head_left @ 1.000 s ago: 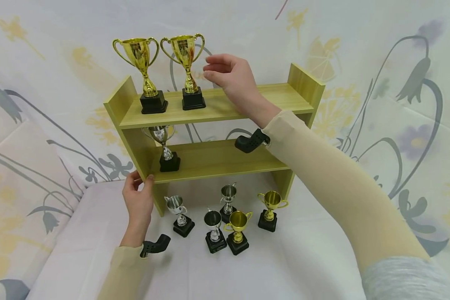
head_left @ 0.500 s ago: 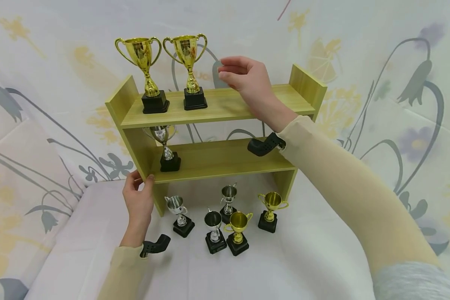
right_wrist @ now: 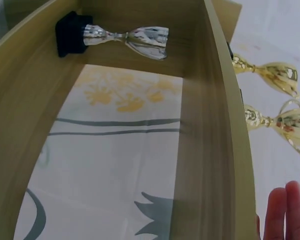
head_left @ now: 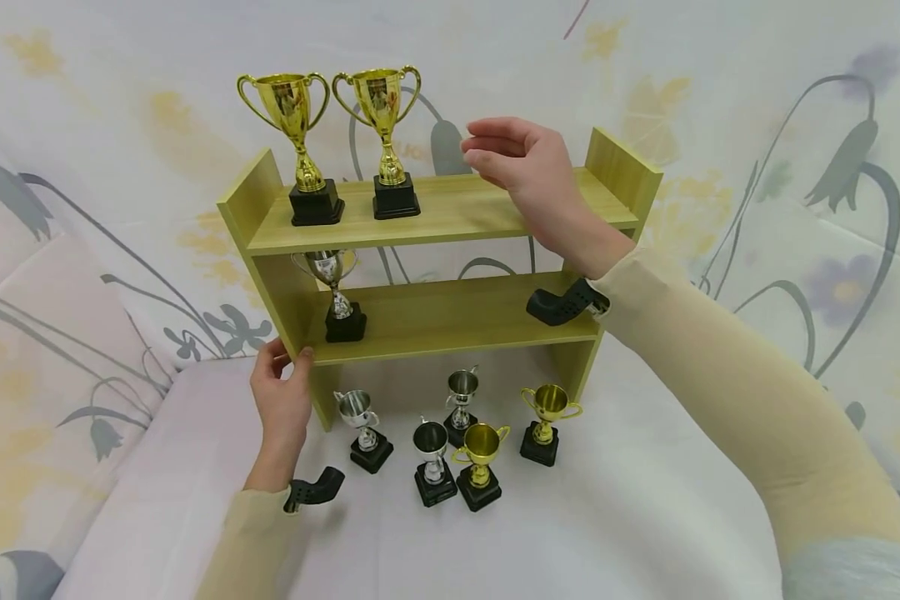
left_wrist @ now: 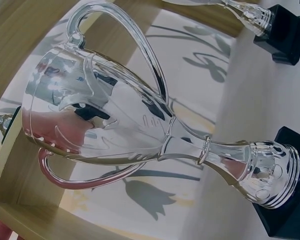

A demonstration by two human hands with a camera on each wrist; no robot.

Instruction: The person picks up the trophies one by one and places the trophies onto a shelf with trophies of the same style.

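Note:
At its lower left, my left hand grips the side panel of a wooden two-tier shelf, thumb at the front. My right hand, fingers loosely bent and holding nothing, hovers over the top board. Two gold trophy cups stand upright on that board's left half: one gold trophy near the end panel, the other gold trophy closer to my right hand but apart from it. A silver trophy occupies the middle board's left end. Another silver trophy fills the left wrist view.
Below the shelf, on white cloth, stand several small trophies: a silver one at left, two more silver ones in the middle, a gold trophy in front and a gold trophy at right. Flower-printed fabric hangs behind.
My right hand has moved right, away from the second gold trophy, along the top board. The left hand keeps its place on the panel; the head view has shifted slightly.

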